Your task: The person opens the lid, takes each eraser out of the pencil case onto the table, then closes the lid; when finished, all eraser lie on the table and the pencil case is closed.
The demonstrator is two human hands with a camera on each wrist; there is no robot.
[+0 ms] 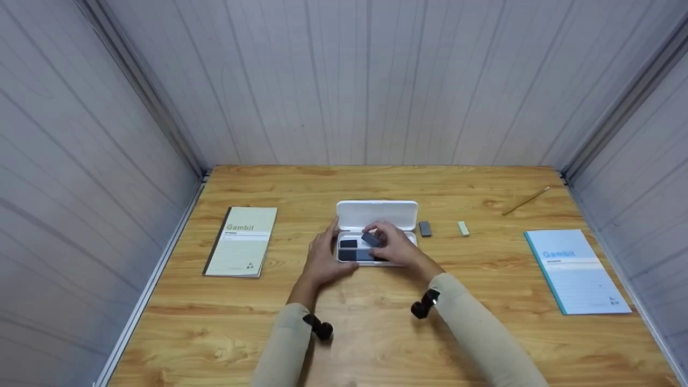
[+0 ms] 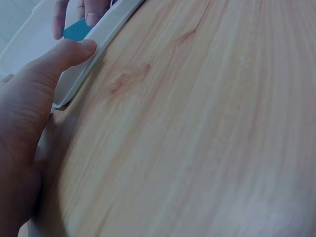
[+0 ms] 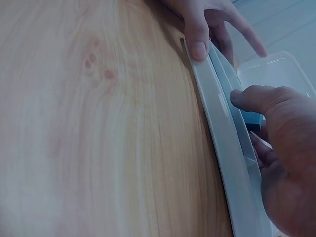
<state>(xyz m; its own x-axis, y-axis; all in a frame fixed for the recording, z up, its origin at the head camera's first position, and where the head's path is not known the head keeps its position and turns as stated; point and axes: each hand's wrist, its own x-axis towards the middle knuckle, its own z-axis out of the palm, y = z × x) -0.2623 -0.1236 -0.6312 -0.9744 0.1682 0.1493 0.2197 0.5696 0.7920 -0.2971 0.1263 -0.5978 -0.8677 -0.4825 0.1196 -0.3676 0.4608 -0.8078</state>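
Left hand: resting against the left end of the white case, with thumb on the near rim and spread well away from the index finger.
Right hand: above the case, pinching the blue-grey block between thumb and fingers.
Blue-grey block: held tilted over the case; cannot tell whether touching anything inside.
White case: at the middle of the wooden table, with lid raised on the far side and dark blocks inside at left and along the near side.
Right of case: a grey block just beside; farther right, a pale block; far right, a thin stick.
Notebooks: cream at left, blue at right, both marked "Gambit".
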